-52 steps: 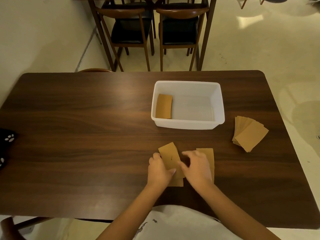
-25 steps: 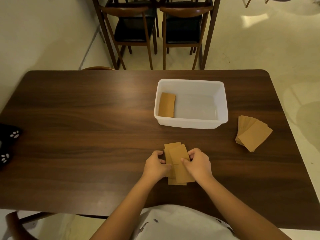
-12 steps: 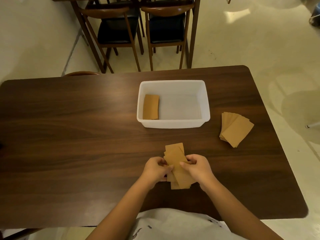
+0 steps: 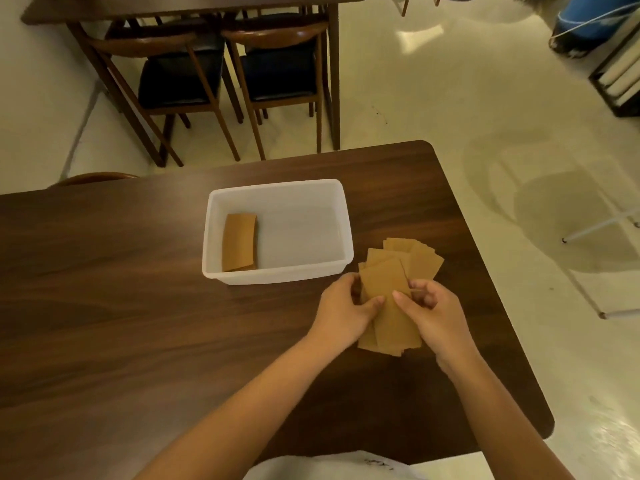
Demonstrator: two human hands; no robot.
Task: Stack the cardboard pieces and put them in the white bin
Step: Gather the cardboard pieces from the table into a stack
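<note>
Your left hand [image 4: 341, 311] and right hand [image 4: 433, 315] pinch a loose sheaf of tan rectangular cardboard pieces [image 4: 386, 299] from either side, long axis pointing away from you. The white plastic bin [image 4: 277, 271] lies ahead and left, nearer your left hand. The fanned tan cardboard pile [image 4: 420, 258] beyond is partly hidden; contact indeterminate.

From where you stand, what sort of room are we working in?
Probably a dining or canteen-style room: a dark wood table, a second matching table with two black-seated wooden chairs tucked under, and a pale polished floor.
</note>
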